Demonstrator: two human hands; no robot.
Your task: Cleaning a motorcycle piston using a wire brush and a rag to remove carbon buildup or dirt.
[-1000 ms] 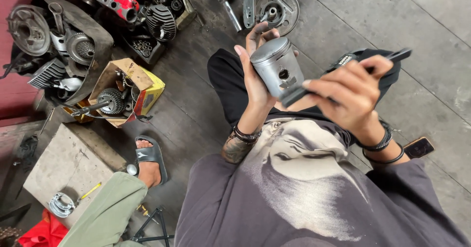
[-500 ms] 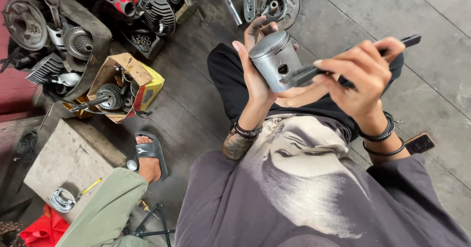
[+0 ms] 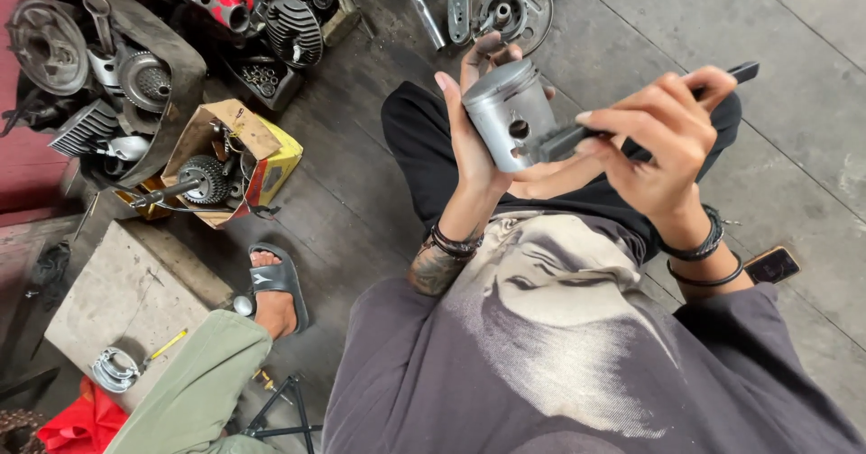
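Head view, the only one. Just above the middle of the frame, the left hand [image 3: 469,147] is wrapped around a grey metal piston [image 3: 507,116], palm against its left side and fingertips showing behind its top edge. The piston is a short cylinder; its long axis runs from lower right to upper left, tilted a little off upright, with the flat closed crown pointing toward the top of the frame and the skirt toward the person's chest. A round pin hole in its side wall faces the camera.

The right hand [image 3: 654,138], right of centre, is closed in a pinch around a thin dark tool [image 3: 577,137]. The tool's long axis lies nearly level, rising slightly to the right: its grey working end touches the piston's side just right of the pin hole, and its dark handle end sticks out past the fingers toward the upper right.

Both wrists wear dark bracelets. Below them lies a grey printed shirt. A yellow cardboard box [image 3: 271,161] of engine parts sits at the left, with more engine parts [image 3: 117,75] in the upper left. A sandalled foot [image 3: 275,283] rests on the concrete floor [image 3: 812,75], and a phone [image 3: 772,265] lies at the right.
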